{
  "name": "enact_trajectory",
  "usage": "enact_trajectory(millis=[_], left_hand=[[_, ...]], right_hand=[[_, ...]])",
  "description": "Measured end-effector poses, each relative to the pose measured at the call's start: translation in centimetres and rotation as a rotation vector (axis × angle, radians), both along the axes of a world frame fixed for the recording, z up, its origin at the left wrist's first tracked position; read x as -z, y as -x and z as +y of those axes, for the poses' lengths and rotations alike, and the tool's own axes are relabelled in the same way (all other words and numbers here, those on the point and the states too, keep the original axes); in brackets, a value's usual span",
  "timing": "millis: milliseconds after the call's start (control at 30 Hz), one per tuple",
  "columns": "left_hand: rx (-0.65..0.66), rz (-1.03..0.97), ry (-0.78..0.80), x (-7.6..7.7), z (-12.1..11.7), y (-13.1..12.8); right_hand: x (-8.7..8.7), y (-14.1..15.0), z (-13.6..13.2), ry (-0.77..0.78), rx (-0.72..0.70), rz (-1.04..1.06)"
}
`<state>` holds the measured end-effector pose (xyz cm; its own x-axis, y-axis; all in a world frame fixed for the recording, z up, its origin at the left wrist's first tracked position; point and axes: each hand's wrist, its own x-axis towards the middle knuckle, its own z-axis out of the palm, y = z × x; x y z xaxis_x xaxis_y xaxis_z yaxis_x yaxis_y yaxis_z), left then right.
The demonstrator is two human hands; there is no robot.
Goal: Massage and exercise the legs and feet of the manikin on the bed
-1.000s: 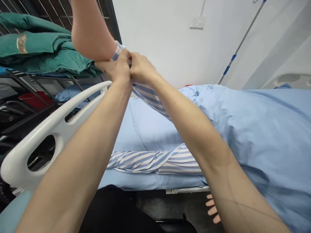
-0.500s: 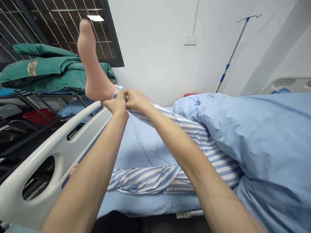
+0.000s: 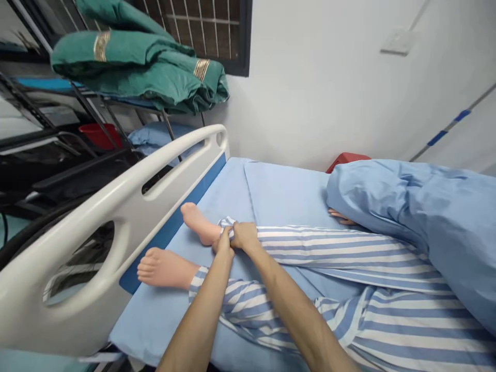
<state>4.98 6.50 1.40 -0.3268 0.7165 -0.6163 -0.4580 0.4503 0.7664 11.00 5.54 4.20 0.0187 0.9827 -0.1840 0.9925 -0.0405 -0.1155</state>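
My left hand (image 3: 223, 244) and my right hand (image 3: 244, 235) both pinch the cuff of a blue-and-white striped pyjama trouser leg (image 3: 333, 253), close together just above the ankle. That bare foot (image 3: 197, 225) rests on the blue bed sheet (image 3: 271, 191) with its toes toward the rail. The other foot (image 3: 165, 268) lies beside it, sticking out of its own striped trouser leg (image 3: 240, 310), a little nearer me. A blue blanket (image 3: 426, 222) covers the figure's upper body, and fingers (image 3: 341, 217) show beneath its edge.
A white bed side rail (image 3: 127, 201) with a blue strip runs along the left of the bed. Beyond it stand a rack with folded green cloth (image 3: 132, 67), a red basin (image 3: 96, 135) and a blue pillow (image 3: 155, 137). A red object (image 3: 346, 161) sits behind the blanket.
The raised leg has come down and now lies on the sheet, with my hands following it down on the cuff. My view has tilted down, bringing both feet into sight.
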Motion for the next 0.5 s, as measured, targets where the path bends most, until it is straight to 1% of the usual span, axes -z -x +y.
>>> enact_trajectory(millis=[67,167,333,500], left_hand=[[-0.049,0.015,0.039,1.2,0.3,-0.1],[-0.074,0.023,0.058,1.5,0.5,-0.1],[-0.094,-0.044,0.070,0.6,0.1,0.3],[-0.148,-0.065,0.168,-0.3,-0.3,1.0]], right_hand=[[0.6,0.2,0.4,0.021,0.026,-0.009],[0.6,0.2,0.7,0.041,0.033,-0.013],[0.1,0.2,-0.2,0.005,0.017,-0.019],[-1.1,0.7,-1.2,0.017,-0.008,-0.021]])
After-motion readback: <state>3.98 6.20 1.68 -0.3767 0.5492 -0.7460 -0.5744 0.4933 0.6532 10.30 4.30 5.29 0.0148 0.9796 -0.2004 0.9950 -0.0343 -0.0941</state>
